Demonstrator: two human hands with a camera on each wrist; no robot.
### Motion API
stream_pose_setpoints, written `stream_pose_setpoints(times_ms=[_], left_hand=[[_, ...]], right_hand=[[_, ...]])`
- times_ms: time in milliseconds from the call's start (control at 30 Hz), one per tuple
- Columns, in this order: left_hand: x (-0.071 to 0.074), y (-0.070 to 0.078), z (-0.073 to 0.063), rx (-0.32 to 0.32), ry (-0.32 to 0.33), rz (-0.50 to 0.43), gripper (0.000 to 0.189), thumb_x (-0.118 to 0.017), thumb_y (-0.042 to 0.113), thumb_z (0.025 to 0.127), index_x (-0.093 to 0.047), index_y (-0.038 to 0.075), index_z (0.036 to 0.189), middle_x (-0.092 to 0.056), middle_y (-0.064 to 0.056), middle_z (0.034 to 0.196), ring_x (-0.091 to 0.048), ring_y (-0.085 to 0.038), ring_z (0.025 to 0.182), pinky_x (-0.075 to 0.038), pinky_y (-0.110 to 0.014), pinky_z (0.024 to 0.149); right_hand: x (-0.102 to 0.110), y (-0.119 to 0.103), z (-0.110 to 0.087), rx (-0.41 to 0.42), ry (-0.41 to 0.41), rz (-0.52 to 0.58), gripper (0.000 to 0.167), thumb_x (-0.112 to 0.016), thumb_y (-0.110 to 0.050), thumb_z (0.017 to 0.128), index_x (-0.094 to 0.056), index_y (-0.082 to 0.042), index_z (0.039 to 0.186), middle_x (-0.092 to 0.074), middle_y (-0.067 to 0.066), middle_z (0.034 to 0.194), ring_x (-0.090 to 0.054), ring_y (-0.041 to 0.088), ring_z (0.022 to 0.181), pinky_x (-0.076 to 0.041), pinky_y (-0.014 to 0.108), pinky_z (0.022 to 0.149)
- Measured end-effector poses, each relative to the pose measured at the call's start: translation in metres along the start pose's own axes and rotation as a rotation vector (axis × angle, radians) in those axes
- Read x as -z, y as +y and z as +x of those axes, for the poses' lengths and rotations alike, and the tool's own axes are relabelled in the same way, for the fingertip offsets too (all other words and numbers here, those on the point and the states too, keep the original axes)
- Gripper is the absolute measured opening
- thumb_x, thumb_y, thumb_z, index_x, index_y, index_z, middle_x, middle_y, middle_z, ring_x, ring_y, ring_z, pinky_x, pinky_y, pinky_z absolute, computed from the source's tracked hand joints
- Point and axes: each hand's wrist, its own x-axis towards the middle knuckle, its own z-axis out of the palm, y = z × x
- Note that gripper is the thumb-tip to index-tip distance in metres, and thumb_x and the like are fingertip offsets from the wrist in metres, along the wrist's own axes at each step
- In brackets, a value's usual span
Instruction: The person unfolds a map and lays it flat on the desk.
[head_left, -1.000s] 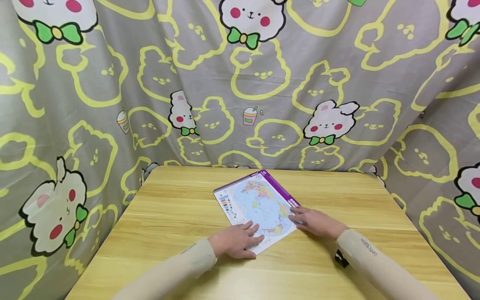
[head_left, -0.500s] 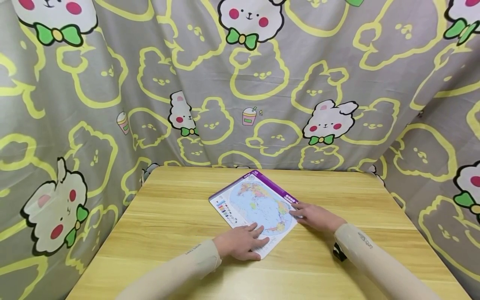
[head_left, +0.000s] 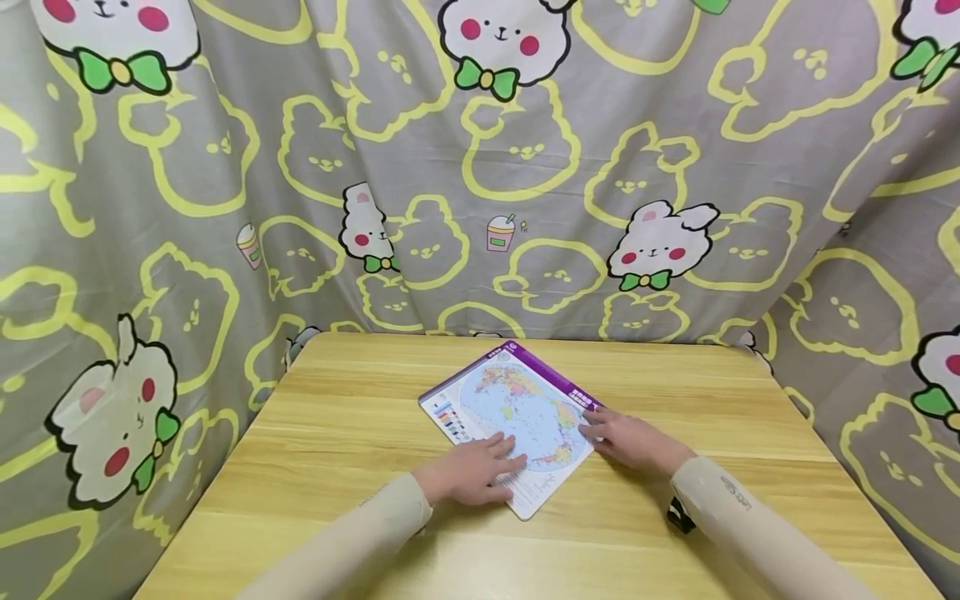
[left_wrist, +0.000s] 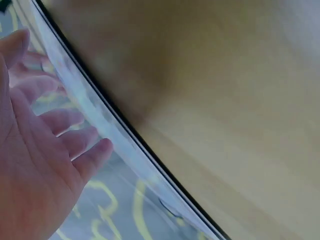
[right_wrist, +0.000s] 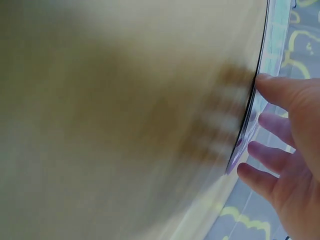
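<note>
A thin world map board point(head_left: 517, 408) with a purple border lies turned cornerwise on the table. My left hand point(head_left: 471, 473) reaches over its lower left side, fingers spread across the printed text. At the board's right corner, the fingers of my right hand point(head_left: 633, 437) touch the purple border and map. In the left wrist view, extended fingers of the left hand point(left_wrist: 40, 150) overlap the map board point(left_wrist: 95, 100) along its dark edge. The right wrist view has the thumb of my right hand point(right_wrist: 295, 140) right at the board's edge point(right_wrist: 274, 45), other fingers spread apart.
The light wooden table point(head_left: 337, 467) extends around the board on all sides. A grey curtain point(head_left: 420, 308) with yellow outlines and rabbit faces hangs behind it and at both sides. Something small and black point(head_left: 680, 515) shows below the right sleeve.
The map board has turned slightly counterclockwise, its top corner going left and its bottom corner right. My left hand has slid back left and up, uncovering more of the bottom corner.
</note>
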Motion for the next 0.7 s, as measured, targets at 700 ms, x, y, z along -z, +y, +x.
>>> stream_pose_setpoints(times_ms=[700], left_hand=[[-0.005, -0.09, -0.017, 0.204, 0.029, -0.129, 0.06, -0.039, 0.046, 0.099, -0.032, 0.013, 0.149, -0.022, -0.02, 0.153, -0.018, -0.036, 0.14, -0.022, -0.043, 0.112]], right_hand=[[-0.002, -0.097, 0.013, 0.075, -0.08, -0.002, 0.047, -0.06, -0.031, 0.093, -0.055, -0.008, 0.133, -0.045, 0.018, 0.141, -0.038, 0.042, 0.129, -0.034, 0.051, 0.103]])
